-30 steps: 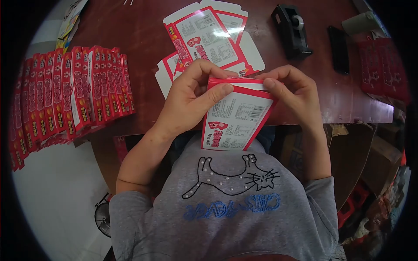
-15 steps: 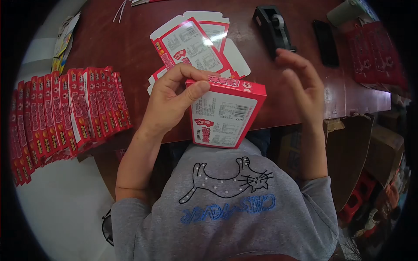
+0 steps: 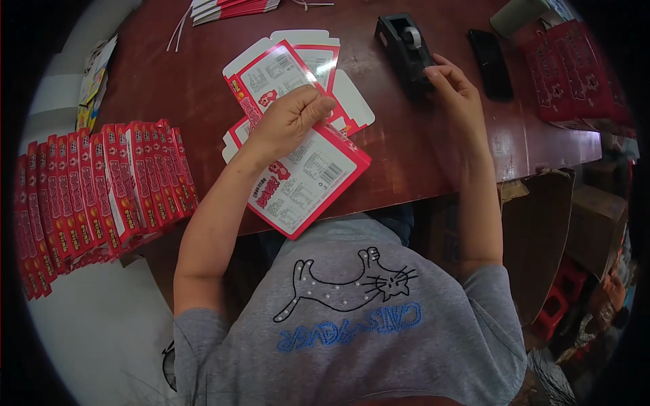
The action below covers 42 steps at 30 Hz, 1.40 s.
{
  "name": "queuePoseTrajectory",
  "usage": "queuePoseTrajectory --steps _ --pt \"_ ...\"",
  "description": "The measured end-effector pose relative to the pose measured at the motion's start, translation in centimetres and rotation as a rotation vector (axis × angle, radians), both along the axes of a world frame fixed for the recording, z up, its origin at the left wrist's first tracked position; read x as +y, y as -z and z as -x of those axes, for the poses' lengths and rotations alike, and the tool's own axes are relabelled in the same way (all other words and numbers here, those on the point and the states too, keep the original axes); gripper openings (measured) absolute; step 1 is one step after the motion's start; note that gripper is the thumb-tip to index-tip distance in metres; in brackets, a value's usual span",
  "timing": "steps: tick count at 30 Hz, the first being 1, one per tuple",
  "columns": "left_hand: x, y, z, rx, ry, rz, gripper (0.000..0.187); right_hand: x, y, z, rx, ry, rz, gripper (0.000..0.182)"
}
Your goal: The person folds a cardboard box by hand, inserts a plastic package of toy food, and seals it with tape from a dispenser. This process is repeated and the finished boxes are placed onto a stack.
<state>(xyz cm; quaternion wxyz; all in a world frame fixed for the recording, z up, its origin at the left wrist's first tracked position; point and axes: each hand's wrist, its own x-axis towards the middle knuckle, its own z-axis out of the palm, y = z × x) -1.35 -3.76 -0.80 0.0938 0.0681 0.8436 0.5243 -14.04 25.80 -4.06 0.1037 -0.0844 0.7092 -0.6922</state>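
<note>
My left hand (image 3: 291, 122) is closed around the top edge of a red and white printed carton (image 3: 308, 186), which tilts over the table's front edge with its barcode side facing up. At the front end of a black tape dispenser (image 3: 406, 57), my right hand (image 3: 460, 91) has its thumb and index finger together at the cutter, on the tape's end; the tape itself is too small to see clearly there. Unfolded flat cartons (image 3: 352, 98) of the same print lie on the table just beyond my left hand.
A long row of filled-out red cartons (image 3: 101, 189) stands at the left. To the right are a black phone (image 3: 491, 64), a red printed bag (image 3: 575, 74) and a greenish cylinder (image 3: 518, 17). More flat card pieces (image 3: 233, 8) lie at the far edge.
The carton in my left hand has tilted and shifted left. My right hand has moved from open in the air to the tape dispenser's front end, its fingers closing there.
</note>
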Motion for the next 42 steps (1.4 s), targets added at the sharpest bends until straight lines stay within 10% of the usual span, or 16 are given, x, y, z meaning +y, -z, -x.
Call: queuePoseTrajectory --steps 2,7,11,18,23,30,39,42 --pt "0.6 0.2 0.0 0.005 -0.044 -0.023 0.033 0.2 0.1 -0.7 0.004 0.013 0.028 0.022" --pt "4.4 -3.5 -4.1 0.476 -0.193 0.836 0.061 0.6 0.9 -2.7 -0.044 0.114 0.045 0.016" --pt "6.7 -2.6 -9.0 0.015 -0.094 0.998 0.088 0.8 2.1 -3.1 0.244 0.196 -0.281 0.016" --pt "3.3 -1.7 -10.1 0.221 0.099 0.705 0.088 1.5 0.1 -6.1 0.256 0.171 -0.335 0.013" --pt "1.4 0.3 -9.4 0.285 0.293 0.689 0.090 -0.2 -3.1 -8.9 0.128 -0.613 -0.380 0.032" --pt "1.0 0.9 -9.4 0.313 0.293 0.679 0.094 -4.1 -1.7 -9.1 0.265 -0.910 -0.481 0.049" --pt "1.1 0.3 -9.5 0.302 0.282 0.684 0.083 -3.8 -0.9 -9.6 0.452 -0.700 -0.777 0.034" --pt "1.5 -1.0 -9.9 0.285 0.056 0.615 0.083 -2.1 -2.4 -8.2 0.369 -0.112 -0.429 0.022"
